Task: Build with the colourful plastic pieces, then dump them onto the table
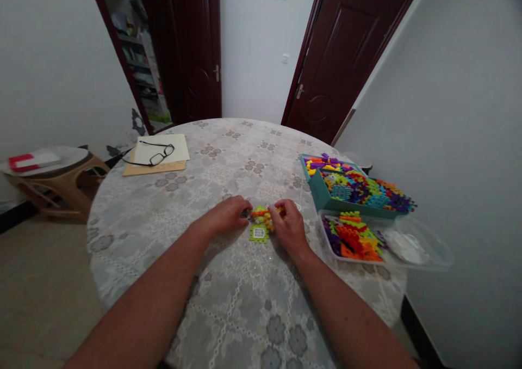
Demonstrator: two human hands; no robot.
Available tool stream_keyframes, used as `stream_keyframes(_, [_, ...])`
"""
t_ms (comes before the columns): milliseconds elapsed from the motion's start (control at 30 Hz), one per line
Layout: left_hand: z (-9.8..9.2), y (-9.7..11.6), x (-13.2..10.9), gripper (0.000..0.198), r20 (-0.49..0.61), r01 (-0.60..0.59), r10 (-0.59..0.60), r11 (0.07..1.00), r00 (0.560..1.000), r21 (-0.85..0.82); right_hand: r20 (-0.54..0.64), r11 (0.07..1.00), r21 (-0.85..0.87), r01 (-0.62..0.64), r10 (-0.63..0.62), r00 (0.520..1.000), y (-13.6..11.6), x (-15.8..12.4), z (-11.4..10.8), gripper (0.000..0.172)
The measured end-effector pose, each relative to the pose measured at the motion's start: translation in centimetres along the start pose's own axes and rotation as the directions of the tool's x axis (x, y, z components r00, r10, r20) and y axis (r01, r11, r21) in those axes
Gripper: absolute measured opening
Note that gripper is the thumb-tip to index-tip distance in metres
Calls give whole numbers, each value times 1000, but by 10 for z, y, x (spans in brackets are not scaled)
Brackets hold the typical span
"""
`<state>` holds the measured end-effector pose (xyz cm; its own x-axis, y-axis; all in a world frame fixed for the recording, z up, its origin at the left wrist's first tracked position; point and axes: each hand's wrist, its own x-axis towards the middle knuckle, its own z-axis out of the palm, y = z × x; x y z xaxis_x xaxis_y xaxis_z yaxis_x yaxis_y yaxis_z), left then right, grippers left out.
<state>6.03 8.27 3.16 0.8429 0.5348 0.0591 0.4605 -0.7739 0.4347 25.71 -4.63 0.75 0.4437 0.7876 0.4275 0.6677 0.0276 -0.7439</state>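
Observation:
My left hand (233, 214) is closed in a pinch at the left end of a small build of interlocking plastic building pieces. A small greyish part shows at its fingertips. From the other side, my right hand (289, 226) is closed on the same build, its fingers covering the right end. Between the hands an orange piece (260, 213) lies across the top. A lime-green square piece (259, 240) with a white window grid sticks out toward me. Yellow bits show beside it, partly hidden by the right fingers. The build is low over the tablecloth or touching it; I cannot tell which.
At the right stand a teal box (350, 205) heaped with colourful pieces and a clear plastic tub (350, 260) with more. Black glasses (156, 159) lie on papers (183, 147) at the far left. A patterned cloth covers the round table (228, 303). A stool (73, 186) stands left.

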Motion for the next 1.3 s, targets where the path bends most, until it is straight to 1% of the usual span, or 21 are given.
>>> stream_keyframes(67, [-2,1,1,32,0,21,-21,1000,1000,20,-13,1000,-10,1,-1,1000,-2,1,-3,24])
stream_keyframes(167, [-6,2,2,33,-22,42,-42,999,999,6,18,1000,-11,9,-8,1000,0,0,-6,33])
stream_keyframes(267, [-9,-1,3,32,-96,84,-87,996,992,-30,39,998,66,9,-11,999,7,-1,-6,38])
stream_keyframes(367, [-9,-7,3,35,-171,146,-157,987,973,-73,63,994,110,21,-28,998,11,-1,-7,44])
stream_keyframes(500, [-3,-18,5,40,-229,196,-226,970,947,-144,183,993,69,91,-103,978,7,-3,-9,51])
stream_keyframes(600, [1,-20,8,39,-247,200,-254,953,935,-226,255,981,35,191,-194,947,0,-5,-7,48])
stream_keyframes(700, [2,-20,9,39,-224,168,-233,947,946,-273,288,956,-59,288,-260,922,-5,-6,0,44])
stream_keyframes(800, [0,-19,9,45,-118,149,-197,933,973,-327,313,917,-177,358,-292,904,-7,-8,5,41])
stream_keyframes(867, [-1,-19,8,55,-41,150,-175,925,984,-350,342,898,-221,381,-295,893,-9,-8,6,39])
stream_keyframes(967, [-1,-17,6,65,2,135,-144,924,990,-358,375,887,-260,381,-271,887,-13,-8,4,37])
stream_keyframes(1067, [-2,-14,4,63,-16,106,-117,940,993,-325,401,886,-288,365,-234,886,-15,-6,4,37])
stream_keyframes(1133, [-3,-11,3,59,-47,79,-95,962,994,-261,404,888,-295,352,-218,888,-15,-6,5,41])
stream_keyframes(1200, [-4,-10,3,52,-83,44,-60,982,995,-185,388,898,-283,337,-215,896,-13,-7,7,44])
stream_keyframes(1300, [-6,-7,3,43,-138,-10,-6,993,990,-114,333,933,-211,291,-212,919,-9,-9,10,42])
